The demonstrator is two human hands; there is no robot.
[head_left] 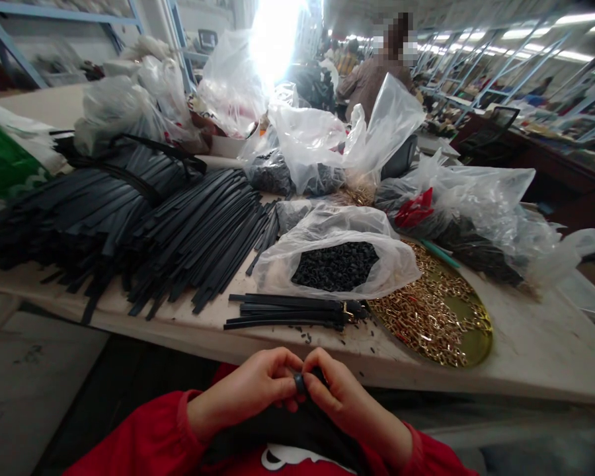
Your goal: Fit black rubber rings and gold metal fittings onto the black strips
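Observation:
My left hand (265, 380) and my right hand (337, 390) meet in front of the table edge, over my lap. Both are closed, with fingertips pinched around a dark strap (300, 382), which is bent between them. The rest of the strap is hard to tell from the dark cloth below. Just beyond my hands, a few finished-looking black straps (282, 309) lie side by side, with gold-coloured metal pieces (347, 312) at their right end. Behind these, an open clear plastic bag (272, 268) holds many small black loops (334, 264).
A round tray (478, 347) of gold-coloured metal fittings (421, 317) sits at the right. Large bundles of black strips (193, 231) cover the left side. More plastic bags (307, 135) stand at the back, and a person (377, 82) is beyond them.

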